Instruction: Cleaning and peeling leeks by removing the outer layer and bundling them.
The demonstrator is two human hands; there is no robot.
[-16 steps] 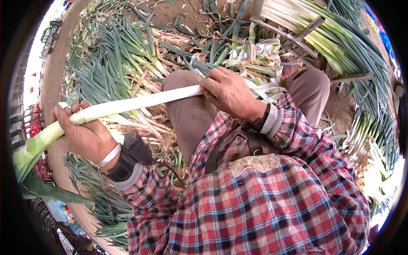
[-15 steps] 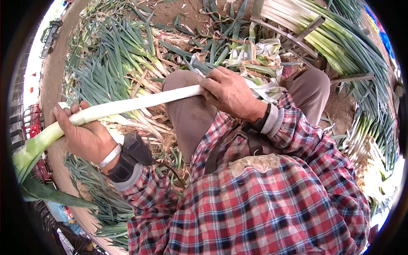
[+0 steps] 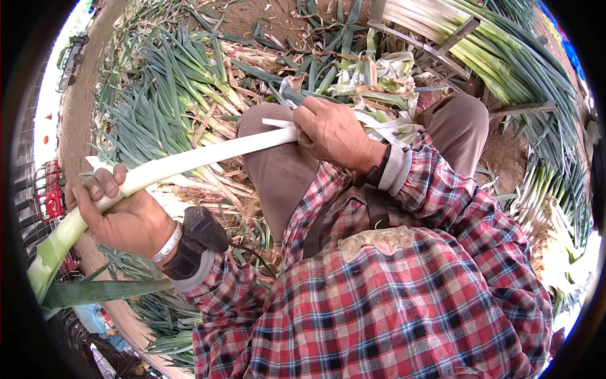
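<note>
A long, thick green onion (image 3: 208, 153) lies slantwise across in front of me, its white stalk over my bent knee and its green leaves drooping at the far left. My left hand (image 3: 129, 218) is wrapped round the stalk just below the leaves. Above the knee, my right hand (image 3: 338, 134) is closed on the white end, which its fingers hide. From those fingers a short loose strip of white skin (image 3: 278, 123) sticks out beside the stalk.
Piles of green onions (image 3: 170, 95) cover the ground ahead and left. At far right a wooden rack (image 3: 457, 38) holds a large bundle of them (image 3: 505, 69). Peeled skins (image 3: 385, 72) lie beyond my knees, and more rooted onions (image 3: 536, 215) at right.
A loose strip of white skin now stands away from the stalk at my right hand. The leaf end has shifted slightly right and down, and my left fingers have curled more round the stalk.
</note>
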